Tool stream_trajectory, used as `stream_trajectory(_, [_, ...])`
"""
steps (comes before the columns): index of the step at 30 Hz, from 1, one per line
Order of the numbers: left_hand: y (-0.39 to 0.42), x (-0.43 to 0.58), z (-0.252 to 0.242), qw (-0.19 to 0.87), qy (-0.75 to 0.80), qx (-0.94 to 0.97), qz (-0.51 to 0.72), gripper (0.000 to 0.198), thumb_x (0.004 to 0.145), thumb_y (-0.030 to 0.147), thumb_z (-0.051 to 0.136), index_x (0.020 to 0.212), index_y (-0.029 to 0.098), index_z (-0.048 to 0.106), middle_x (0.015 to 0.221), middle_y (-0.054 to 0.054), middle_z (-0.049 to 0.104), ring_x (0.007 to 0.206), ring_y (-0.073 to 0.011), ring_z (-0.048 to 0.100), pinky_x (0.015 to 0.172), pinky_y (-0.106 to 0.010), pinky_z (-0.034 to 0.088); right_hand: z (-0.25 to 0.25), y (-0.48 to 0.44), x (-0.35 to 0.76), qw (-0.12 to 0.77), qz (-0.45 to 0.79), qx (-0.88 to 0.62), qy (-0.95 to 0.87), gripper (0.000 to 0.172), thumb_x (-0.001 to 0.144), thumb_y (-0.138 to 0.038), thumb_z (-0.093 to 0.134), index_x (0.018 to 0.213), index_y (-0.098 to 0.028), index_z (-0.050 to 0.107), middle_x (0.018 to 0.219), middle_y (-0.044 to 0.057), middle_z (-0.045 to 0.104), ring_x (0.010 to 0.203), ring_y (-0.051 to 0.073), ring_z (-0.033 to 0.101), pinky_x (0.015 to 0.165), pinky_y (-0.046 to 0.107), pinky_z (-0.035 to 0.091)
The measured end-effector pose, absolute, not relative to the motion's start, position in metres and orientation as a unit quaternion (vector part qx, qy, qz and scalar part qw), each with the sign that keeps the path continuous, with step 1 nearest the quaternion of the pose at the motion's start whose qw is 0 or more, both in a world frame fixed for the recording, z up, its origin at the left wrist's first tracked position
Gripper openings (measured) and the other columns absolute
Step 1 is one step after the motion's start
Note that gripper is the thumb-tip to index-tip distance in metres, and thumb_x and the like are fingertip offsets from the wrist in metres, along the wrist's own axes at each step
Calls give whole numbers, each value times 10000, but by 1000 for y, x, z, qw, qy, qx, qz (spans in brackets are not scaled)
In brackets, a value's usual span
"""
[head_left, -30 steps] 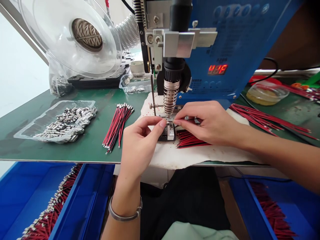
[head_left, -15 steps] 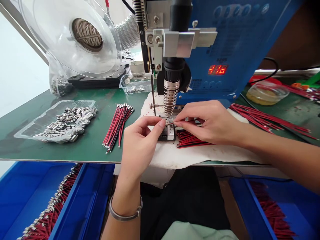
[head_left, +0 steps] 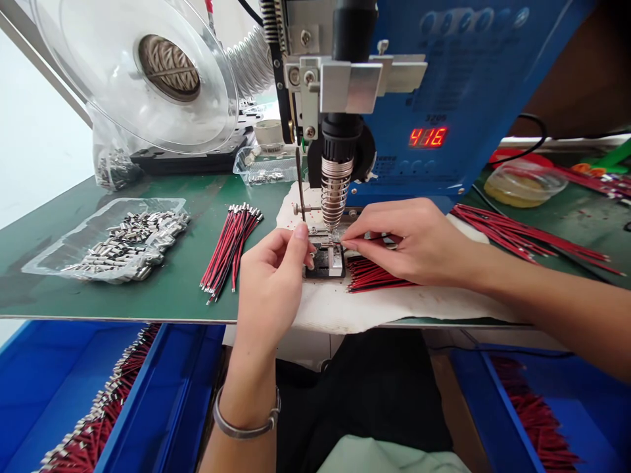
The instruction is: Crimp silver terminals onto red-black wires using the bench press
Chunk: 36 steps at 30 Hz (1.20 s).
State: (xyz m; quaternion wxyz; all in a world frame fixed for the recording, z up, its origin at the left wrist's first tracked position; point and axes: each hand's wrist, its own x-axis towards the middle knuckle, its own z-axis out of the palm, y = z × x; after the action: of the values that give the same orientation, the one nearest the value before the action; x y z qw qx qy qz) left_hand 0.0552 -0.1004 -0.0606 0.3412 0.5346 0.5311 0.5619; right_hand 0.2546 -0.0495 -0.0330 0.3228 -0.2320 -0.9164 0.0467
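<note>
Both my hands meet at a small metal fixture (head_left: 331, 261) under the coiled tip of a soldering head (head_left: 336, 190). My left hand (head_left: 271, 286) is curled, its thumb and forefinger pinched at the fixture's left side; what they pinch is too small to name. My right hand (head_left: 409, 240) pinches a thin red-and-black wire at the fixture's right side, over a pile of red-and-black wires (head_left: 372, 276) on a white cloth (head_left: 345, 305).
A bundle of finished wires (head_left: 231, 246) lies left of the cloth on the green mat (head_left: 172, 295). A clear tray of metal sleeves (head_left: 118, 240) sits far left. Long red wires (head_left: 532, 238) lie right. The blue machine (head_left: 458, 98) shows 416. Blue bins (head_left: 59, 387) hang below.
My left hand has shifted slightly left and its forefinger has lifted at the fixture. The display changed from 415 to 416. My right hand has barely moved.
</note>
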Motion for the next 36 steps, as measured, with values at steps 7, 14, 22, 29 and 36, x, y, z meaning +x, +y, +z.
stream_trajectory(7, [-102, 55, -59, 329, 536, 543, 556, 371, 952, 344, 598, 632, 158, 580, 554, 26, 492, 496, -66, 364, 478, -223, 290, -32, -50, 253, 316, 46, -236, -918, 160, 937, -178, 614, 915, -106, 755, 791, 54, 712, 663, 120, 606, 629, 254, 461])
stream_trajectory(14, [-102, 55, -58, 322, 536, 551, 552, 380, 954, 333, 593, 616, 159, 565, 552, 25, 493, 504, -70, 393, 491, -223, 310, -32, -49, 254, 313, 47, -241, -918, 158, 941, -190, 605, 922, -127, 749, 804, 53, 719, 669, 133, 611, 629, 274, 469])
stream_trajectory(22, [-103, 55, -59, 321, 541, 550, 550, 375, 949, 358, 596, 628, 165, 568, 543, 24, 475, 487, -80, 383, 474, -236, 304, -33, -48, 254, 316, 43, -233, -919, 135, 943, -193, 601, 906, -165, 729, 796, 31, 709, 675, 130, 607, 629, 266, 464])
stream_trajectory(29, [-104, 56, -57, 317, 550, 547, 545, 374, 939, 381, 602, 632, 170, 570, 537, 20, 464, 475, -88, 373, 458, -241, 292, -32, -49, 255, 311, 47, -242, -918, 138, 948, -217, 591, 909, -197, 721, 805, 25, 711, 687, 141, 623, 633, 275, 468])
stream_trajectory(36, [-104, 56, -58, 322, 554, 544, 542, 372, 936, 408, 605, 649, 172, 582, 527, 20, 456, 463, -87, 363, 442, -238, 277, -33, -49, 256, 314, 48, -237, -918, 140, 944, -207, 597, 913, -171, 729, 805, 32, 714, 686, 132, 622, 644, 265, 470])
